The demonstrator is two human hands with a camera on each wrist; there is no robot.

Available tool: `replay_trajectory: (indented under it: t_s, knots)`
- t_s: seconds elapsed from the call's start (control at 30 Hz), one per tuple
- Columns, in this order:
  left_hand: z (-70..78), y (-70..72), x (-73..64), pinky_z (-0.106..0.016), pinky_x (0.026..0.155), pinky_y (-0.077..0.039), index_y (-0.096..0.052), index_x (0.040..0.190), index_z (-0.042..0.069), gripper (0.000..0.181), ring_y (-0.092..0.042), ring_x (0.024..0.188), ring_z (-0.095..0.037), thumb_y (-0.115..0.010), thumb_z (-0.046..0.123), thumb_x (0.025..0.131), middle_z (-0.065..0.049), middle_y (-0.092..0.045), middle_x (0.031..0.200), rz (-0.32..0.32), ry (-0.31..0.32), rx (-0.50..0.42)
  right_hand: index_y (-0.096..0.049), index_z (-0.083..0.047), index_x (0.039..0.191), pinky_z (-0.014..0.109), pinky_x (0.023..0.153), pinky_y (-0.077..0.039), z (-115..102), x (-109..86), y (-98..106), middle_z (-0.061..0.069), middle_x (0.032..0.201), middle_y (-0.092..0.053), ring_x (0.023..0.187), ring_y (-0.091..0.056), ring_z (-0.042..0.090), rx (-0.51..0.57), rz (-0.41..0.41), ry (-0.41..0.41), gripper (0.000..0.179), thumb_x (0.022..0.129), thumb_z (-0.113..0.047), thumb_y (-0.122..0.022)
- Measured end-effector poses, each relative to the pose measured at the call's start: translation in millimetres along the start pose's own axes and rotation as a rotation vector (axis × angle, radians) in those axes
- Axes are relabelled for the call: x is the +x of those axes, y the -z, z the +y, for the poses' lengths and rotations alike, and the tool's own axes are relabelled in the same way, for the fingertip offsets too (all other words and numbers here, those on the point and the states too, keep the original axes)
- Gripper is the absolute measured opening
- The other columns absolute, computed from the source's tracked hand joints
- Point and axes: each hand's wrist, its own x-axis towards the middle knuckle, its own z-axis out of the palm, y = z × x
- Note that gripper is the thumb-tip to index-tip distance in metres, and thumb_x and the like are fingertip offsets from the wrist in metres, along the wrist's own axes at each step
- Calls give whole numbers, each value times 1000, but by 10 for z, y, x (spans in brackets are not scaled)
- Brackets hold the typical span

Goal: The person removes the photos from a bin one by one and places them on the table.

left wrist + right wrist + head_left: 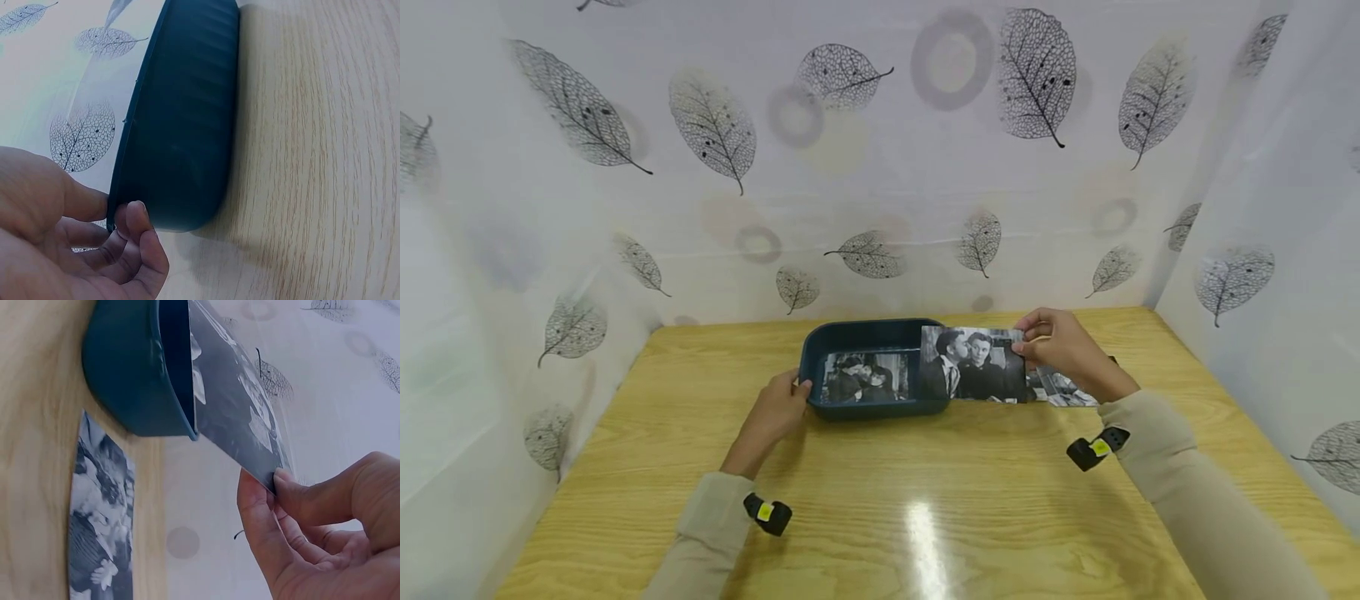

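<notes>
A dark teal plastic tub (865,410) stands on the table with a black-and-white photo (867,379) lying inside it. My left hand (778,408) pinches the tub's left end at the rim, thumb on one side and curled fingers on the other, as the left wrist view shows. Between thumb and fingers my right hand (1056,346) pinches the right edge of another black-and-white photo (973,367) of two people. That photo overlaps the tub's right end in the head view. Below the right hand, more black-and-white photo prints (1067,390) lie on the table, partly hidden by the held one.
The wooden table (865,500) carries the tub near its back edge. Around it hangs a white curtain (895,167) with a leaf print at the back and both sides. Each wrist wears a small black camera (772,514).
</notes>
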Motion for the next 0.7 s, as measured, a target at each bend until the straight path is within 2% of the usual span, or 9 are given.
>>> replay_trajectory:
  t_s: [0.17, 0.4, 0.7]
  knots:
    - [-14, 1, 8, -31, 61, -46, -49, 145, -2, 39, -58, 77, -22, -42, 15, 110, -15, -63, 93, 5, -3, 5, -51, 8, 123, 35, 74, -59, 49, -111, -134, 15, 102, -56, 83, -64, 20, 35, -47, 16, 31, 97, -1, -66]
    - [-31, 1, 27, -31, 62, -46, -46, 147, -1, 41, -57, 80, -22, -41, 16, 110, -13, -62, 94, -5, 19, -2, -52, 10, 120, 49, 80, -58, 70, -206, -412, 17, 101, -56, 81, -64, 24, 137, -126, 12, 29, 95, 3, -66]
    - [-8, -1, 21, -32, 62, -45, -43, 149, -2, 42, -55, 77, -21, -40, 16, 111, -15, -61, 93, -17, 20, -29, -54, 11, 117, 45, 75, -60, 189, -289, -644, 18, 100, -56, 80, -66, 25, 212, -175, -6, 30, 91, 7, -69]
